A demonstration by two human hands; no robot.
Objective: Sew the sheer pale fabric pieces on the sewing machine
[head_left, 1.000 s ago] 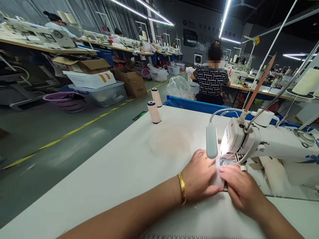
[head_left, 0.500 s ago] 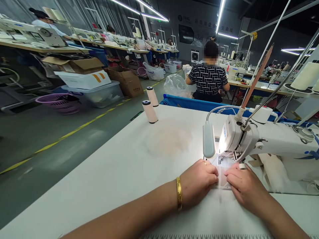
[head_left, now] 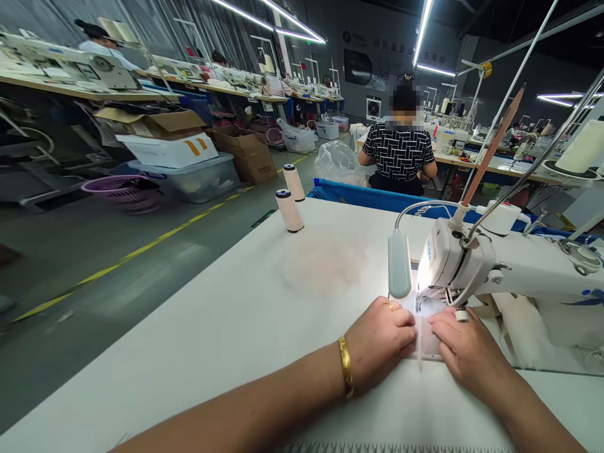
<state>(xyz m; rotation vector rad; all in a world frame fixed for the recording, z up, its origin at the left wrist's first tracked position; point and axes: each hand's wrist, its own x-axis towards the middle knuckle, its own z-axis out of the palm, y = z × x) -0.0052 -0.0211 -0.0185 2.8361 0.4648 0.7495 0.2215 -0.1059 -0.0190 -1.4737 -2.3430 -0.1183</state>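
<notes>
My L hand (head_left: 380, 340) was right of centre in the lower half of the frame, fingers curled in, tips at the L edge of a thin pale strip (head_left: 419, 343); couldn't tell if they pinched it. My R hand (head_left: 472, 355) was to the R of the strip, fingers bent fwd & tips down nr the needle area; couldn't tell if they gripped anything. The strip ran btwn my hands, lower R of centre, from the needle area of the white sewing machine (head_left: 476, 264) twd the bottom of the frame.

I had a gold bangle (head_left: 345, 368) on my L wrist & a ring (head_left: 391, 307) on that hand. A grey lamp (head_left: 399, 267) hung just above my L hand, its bent neck beside the machine. Two pale spools (head_left: 289, 212) w/ dark ends stood nr the far edge of the white table (head_left: 226, 340), upper centre of the frame. Behind the table, a co-worker in a patterned top (head_left: 399, 151) sat w/ back to me, upper R of centre, nr a clear plastic bag (head_left: 338, 163).
</notes>
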